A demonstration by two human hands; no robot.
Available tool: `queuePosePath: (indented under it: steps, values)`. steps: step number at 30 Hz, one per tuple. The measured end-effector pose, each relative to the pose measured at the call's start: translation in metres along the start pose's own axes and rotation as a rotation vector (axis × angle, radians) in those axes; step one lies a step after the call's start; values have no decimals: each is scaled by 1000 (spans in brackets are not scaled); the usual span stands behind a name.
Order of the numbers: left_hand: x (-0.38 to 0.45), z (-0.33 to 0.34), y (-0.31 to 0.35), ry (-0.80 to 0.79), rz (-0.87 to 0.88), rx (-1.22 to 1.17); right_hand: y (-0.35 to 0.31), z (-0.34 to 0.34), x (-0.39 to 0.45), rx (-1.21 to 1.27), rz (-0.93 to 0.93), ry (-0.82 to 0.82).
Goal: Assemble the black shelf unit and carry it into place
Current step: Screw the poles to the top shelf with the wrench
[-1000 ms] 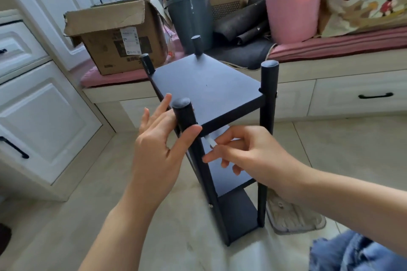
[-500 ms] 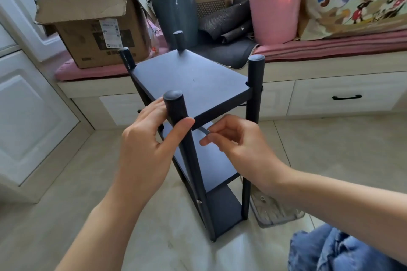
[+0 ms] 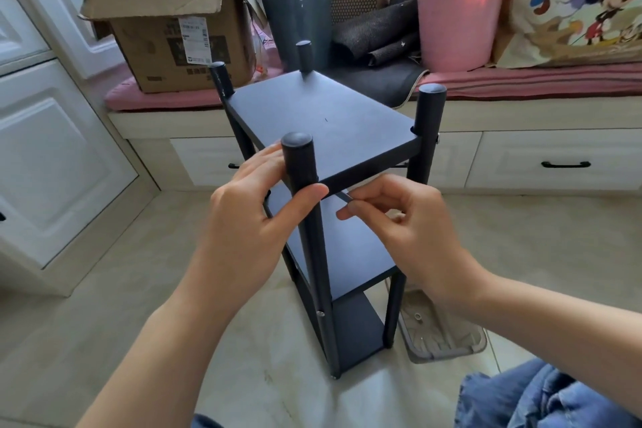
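Note:
The black shelf unit stands upright on the tiled floor in front of me, with three boards and four round posts. My left hand grips the near left post just under the top board, thumb in front and fingers behind. My right hand pinches a small thin metal tool, an Allen key by its look, whose tip points under the top board's near edge beside that post. A screw head shows lower on the same post.
A grey slipper lies on the floor right of the shelf's foot. Behind runs a window bench with drawers, bearing a cardboard box, a dark bin, a pink bucket and rolled mats. White cabinet doors stand at left.
The view has shifted left and closer. My left hand has closed tighter round the post, and my right hand has brought the small tool up under the top board's edge.

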State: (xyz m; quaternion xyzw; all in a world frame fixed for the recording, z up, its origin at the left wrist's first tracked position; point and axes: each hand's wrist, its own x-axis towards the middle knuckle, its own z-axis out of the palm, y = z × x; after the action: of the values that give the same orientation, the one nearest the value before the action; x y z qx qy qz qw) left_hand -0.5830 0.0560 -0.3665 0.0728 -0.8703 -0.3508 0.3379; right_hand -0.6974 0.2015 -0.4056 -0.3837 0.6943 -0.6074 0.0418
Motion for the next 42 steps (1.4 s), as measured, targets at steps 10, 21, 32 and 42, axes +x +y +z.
queuePosePath:
  steps: [10, 21, 32, 42]
  values:
    - [-1, -2, -2, -20, 3, -1, -7, -4, -1, -127, -114, 21]
    - [-1, -1, 1, 10, -20, -12, -5, 5, 0, -20, -42, 9]
    - [-1, -3, -1, -24, -52, -1, -4, 1, -1, 165, 74, 48]
    - [-2, -4, -1, -19, -60, 6, -3, 1, 1, 116, 58, 13]
